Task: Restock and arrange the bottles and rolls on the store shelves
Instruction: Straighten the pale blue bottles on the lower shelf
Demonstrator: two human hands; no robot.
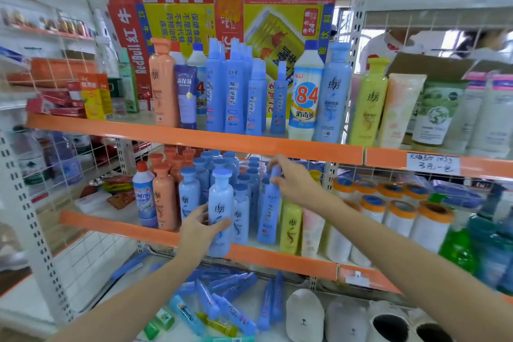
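Glossy blue plastic bottle (220, 211) in left hand (198, 226), slim blue bottle (269, 207) in right hand (293, 183).

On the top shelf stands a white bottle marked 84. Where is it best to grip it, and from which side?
Probably grip the 84 bottle at its narrower shoulder under the blue cap, coming from the front. Tall blue bottles stand close on both sides, so its sides are hard to reach.

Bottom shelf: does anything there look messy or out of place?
Yes. The slim blue bottles on the bottom shelf lie flat in a jumbled heap, pointing every way, while bottles on the shelves above stand upright.
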